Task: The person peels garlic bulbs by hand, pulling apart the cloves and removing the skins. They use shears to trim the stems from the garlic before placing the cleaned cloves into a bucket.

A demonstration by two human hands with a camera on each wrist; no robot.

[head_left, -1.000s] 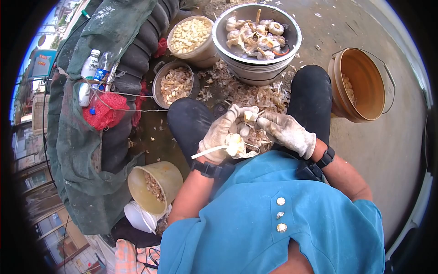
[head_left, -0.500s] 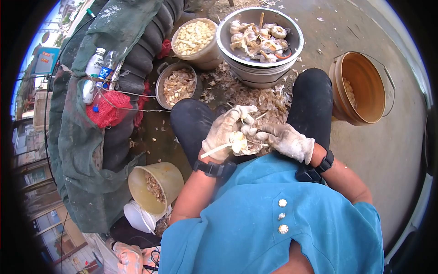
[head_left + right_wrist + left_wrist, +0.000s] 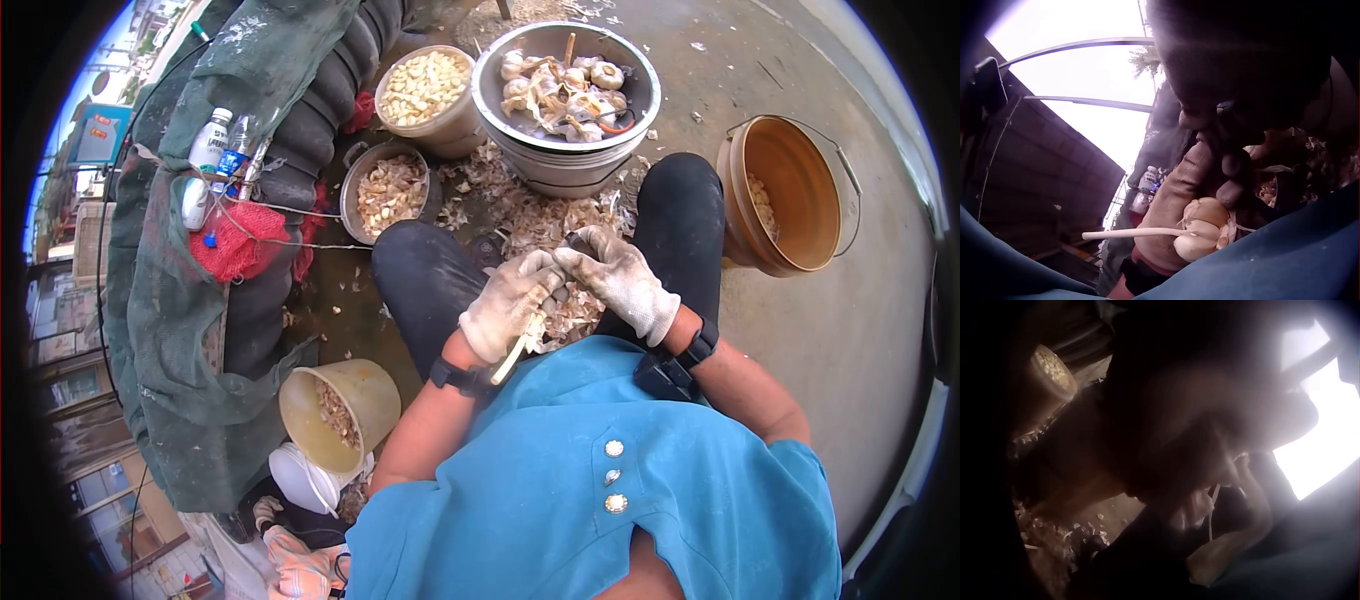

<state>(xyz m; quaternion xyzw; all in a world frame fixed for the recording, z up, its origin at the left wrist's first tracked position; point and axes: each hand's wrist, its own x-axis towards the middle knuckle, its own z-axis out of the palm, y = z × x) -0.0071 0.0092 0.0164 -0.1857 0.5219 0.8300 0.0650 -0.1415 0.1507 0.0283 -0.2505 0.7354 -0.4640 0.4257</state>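
In the head view my gloved left hand (image 3: 512,305) holds a garlic bulb with a long pale stem (image 3: 510,362) in its lower fingers, the stem pointing back toward the wrist. The right wrist view shows the peeled-open garlic bulb (image 3: 1200,231) and its fat cream cloves against the palm. My gloved right hand (image 3: 625,285) has its fingers curled, with thumb and fingertips meeting the left fingertips above the bulb. I cannot tell what lies between the right fingertips. The left wrist view is dark and blurred.
Garlic skins (image 3: 550,215) litter the ground between the knees. Ahead stand a tub of peeled cloves (image 3: 455,128), a pot of skins (image 3: 430,205) and a basin (image 3: 650,85) of whole bulbs. An orange-brown bucket (image 3: 815,200) stands right, a tipped cream bucket (image 3: 375,400) left. Another person's plaid sleeve (image 3: 300,570) shows lower left.
My right hand drew back a little, then came up to the left fingertips again. My left hand has turned palm down, its thumb closing in. At lower left, another person's gloved hand has appeared.
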